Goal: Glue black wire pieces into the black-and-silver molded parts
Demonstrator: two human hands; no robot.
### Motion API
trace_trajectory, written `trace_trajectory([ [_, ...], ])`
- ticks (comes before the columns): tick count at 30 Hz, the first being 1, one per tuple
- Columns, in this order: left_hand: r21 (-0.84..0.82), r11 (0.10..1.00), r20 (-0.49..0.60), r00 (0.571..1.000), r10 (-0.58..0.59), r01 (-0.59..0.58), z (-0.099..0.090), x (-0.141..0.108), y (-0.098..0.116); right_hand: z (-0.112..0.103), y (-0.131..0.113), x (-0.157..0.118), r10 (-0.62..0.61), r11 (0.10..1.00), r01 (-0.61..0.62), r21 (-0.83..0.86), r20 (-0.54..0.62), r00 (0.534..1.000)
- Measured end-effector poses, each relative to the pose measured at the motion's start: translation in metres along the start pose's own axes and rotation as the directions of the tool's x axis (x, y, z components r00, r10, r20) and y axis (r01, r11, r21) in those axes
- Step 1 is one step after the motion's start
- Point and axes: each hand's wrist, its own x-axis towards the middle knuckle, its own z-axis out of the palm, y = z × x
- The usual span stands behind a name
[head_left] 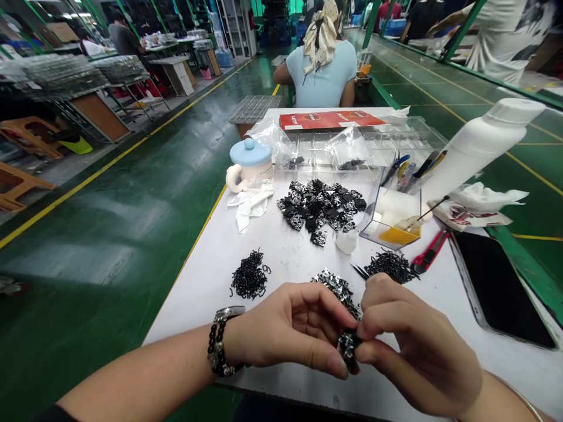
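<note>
A small black-and-metal part [348, 347] is held near the front edge of the white table [197, 316]. My left hand [285, 331] grips it between thumb and fingers. From the other side, my right hand [409, 346] pinches at its right edge; any smaller piece between those fingertips is hidden. Dark pointed tips, like tweezers [360, 271], stick out behind my right knuckles, and I cannot tell whether that hand holds them. Just beyond my hands lies a pile of small silver metal pieces [336, 287]. Piles of black bent pieces lie left [250, 275] and right [390, 266].
Farther back is a heap of similar black-and-metal parts [319, 202]. Around it stand a blue-lidded mug [250, 161], a small white bottle [347, 241], a clear tool box [391, 225] and a tilted white bottle [479, 146]. A red cutter [431, 251] and phone [504, 287] lie right. A person [323, 73] sits ahead.
</note>
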Motion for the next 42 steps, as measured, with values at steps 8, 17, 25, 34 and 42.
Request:
trace_trajectory([
  [8, 0.037, 0.999, 0.006, 1.000, 0.018, -0.018, -0.0004, -0.0001, -0.0001, -0.0016, -0.0010, 0.0042, -0.053, 0.999, 0.053, 0.011, 0.002, 0.999],
  [17, 0.062, 0.998, -0.017, 1.000, 0.002, -0.001, -0.0004, -0.0006, 0.0005, -0.0046, -0.0020, 0.0010, -0.043, 0.999, 0.044, -0.012, 0.054, 0.998],
  [25, 0.082, 0.997, 0.001, 1.000, 0.012, -0.012, -0.0030, -0.0001, -0.0012, -0.0044, -0.0015, -0.0014, -0.104, 0.990, 0.108, -0.088, 0.050, 0.993],
  [34, 0.063, 0.998, 0.045, 0.999, 0.009, -0.012, -0.0048, -0.0013, -0.0031, -0.0029, -0.0026, -0.0053, -0.088, 0.993, 0.092, -0.079, 0.055, 0.995],
  [42, 0.059, 0.998, 0.063, 0.998, 0.009, -0.012, -0.0052, -0.0011, -0.0042, -0.0042, -0.0022, 0.0012, -0.103, 0.993, 0.105, -0.059, 0.029, 0.994],
])
